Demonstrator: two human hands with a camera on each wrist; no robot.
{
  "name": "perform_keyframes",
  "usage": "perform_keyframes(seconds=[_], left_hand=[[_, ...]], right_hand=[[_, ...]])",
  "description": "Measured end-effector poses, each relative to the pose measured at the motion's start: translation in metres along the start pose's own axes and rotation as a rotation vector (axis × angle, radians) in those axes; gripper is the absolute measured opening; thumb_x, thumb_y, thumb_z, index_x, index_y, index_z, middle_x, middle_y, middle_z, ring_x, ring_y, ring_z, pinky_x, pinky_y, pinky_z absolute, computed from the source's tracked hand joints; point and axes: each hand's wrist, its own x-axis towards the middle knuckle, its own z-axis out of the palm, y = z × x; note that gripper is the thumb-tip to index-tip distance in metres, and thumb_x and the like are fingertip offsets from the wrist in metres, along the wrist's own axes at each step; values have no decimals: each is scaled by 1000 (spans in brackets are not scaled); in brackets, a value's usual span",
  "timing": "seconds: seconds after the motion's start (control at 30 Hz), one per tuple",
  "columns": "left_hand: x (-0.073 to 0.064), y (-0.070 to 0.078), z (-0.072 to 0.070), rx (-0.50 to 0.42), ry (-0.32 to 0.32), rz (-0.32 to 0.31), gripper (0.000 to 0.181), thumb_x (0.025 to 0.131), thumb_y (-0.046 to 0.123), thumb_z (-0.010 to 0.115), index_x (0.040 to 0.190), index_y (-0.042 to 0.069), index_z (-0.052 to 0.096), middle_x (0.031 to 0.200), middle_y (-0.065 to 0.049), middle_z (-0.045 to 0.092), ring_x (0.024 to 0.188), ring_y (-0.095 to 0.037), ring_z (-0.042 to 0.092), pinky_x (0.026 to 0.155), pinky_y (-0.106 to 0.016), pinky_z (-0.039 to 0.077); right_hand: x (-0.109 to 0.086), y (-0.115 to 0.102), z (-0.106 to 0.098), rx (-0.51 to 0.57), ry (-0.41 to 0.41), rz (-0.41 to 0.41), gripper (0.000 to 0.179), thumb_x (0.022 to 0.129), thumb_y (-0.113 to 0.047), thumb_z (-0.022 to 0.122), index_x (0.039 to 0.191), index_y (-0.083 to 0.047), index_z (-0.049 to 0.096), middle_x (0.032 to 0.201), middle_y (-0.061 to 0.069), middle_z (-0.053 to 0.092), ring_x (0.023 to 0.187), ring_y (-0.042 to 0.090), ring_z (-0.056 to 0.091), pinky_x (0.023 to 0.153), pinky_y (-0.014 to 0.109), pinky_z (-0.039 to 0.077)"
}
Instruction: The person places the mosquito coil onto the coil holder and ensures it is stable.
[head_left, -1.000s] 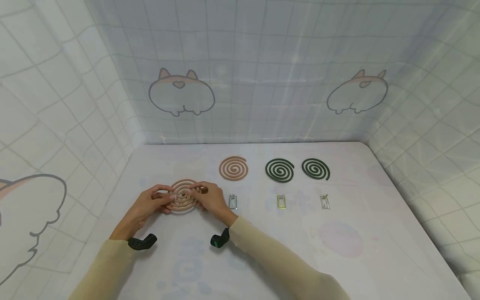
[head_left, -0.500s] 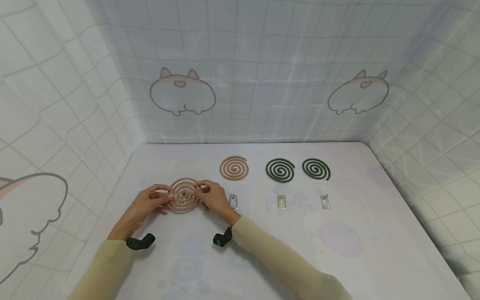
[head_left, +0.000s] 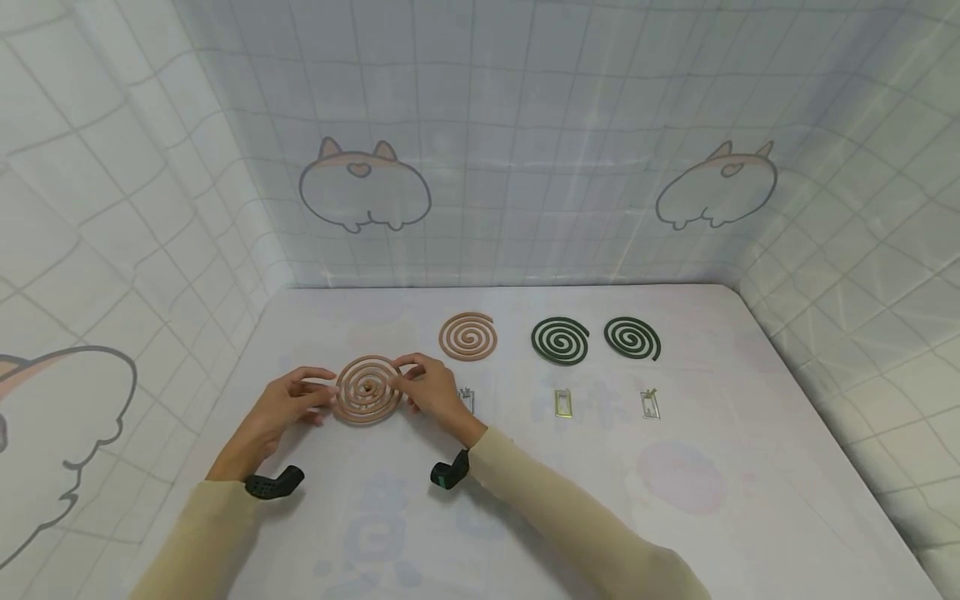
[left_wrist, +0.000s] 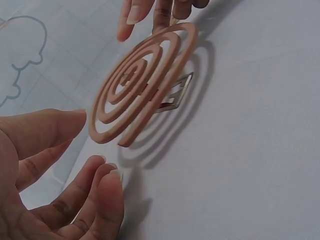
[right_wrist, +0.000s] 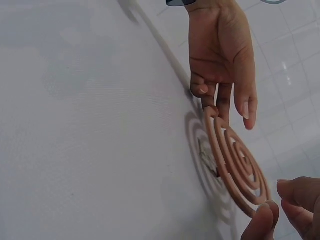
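Observation:
A brown mosquito coil (head_left: 368, 389) sits raised above the table on a small metal stand (left_wrist: 175, 102), whose tip shows at the spiral's centre. To its left is my left hand (head_left: 288, 402), fingers spread and bent loosely, fingertips right at the outer rim; a narrow gap shows in the left wrist view. My right hand (head_left: 433, 390) is at the coil's right edge. Its thumb (right_wrist: 261, 220) touches the outer ring while the index finger (right_wrist: 297, 192) stands off from it.
Another brown coil (head_left: 468, 337) and two green coils (head_left: 560, 341), (head_left: 632, 338) lie flat toward the back. In front of them are a silver stand (head_left: 467, 400) partly behind my right hand, a gold stand (head_left: 563, 403) and a further silver stand (head_left: 649, 405). Patterned cloth walls (head_left: 525, 208) enclose the table.
My left hand has drawn back leftward from over the coil to its rim, and its fingers have loosened. My right hand has slid slightly right toward the edge. The coil stays on its stand.

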Motion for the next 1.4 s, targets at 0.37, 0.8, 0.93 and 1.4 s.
perform_keyframes(seconds=[0.37,0.8,0.93,1.4], left_hand=[[5,10,-7,58,37,8,48,99,27,73,138,4,57,117,-7,64,100,-21,67,80,-35,60],[19,42,1,113,44,60,46,99,35,73,134,9,59,120,-7,63,105,-22,65,84,-41,59],[23,51,7,118,33,62,46,99,36,72,134,9,60,124,-10,62,105,-22,64,85,-40,58],[45,74,38,96,1,139,40,98,30,74,130,8,63,118,-10,64,99,-30,65,81,-38,58]], right_hand=[[0,-10,-14,33,-11,-37,29,95,-12,74,124,-14,73,97,4,66,61,25,63,54,38,56],[-1,-21,-47,13,13,-66,23,97,-22,75,119,-22,74,102,5,66,63,22,60,64,50,59],[0,-21,-58,6,22,-58,25,97,-24,75,122,-22,73,105,4,65,67,26,62,66,53,59],[5,-13,-92,44,79,-71,31,98,-21,73,127,-8,70,109,8,62,67,20,59,57,33,54]])
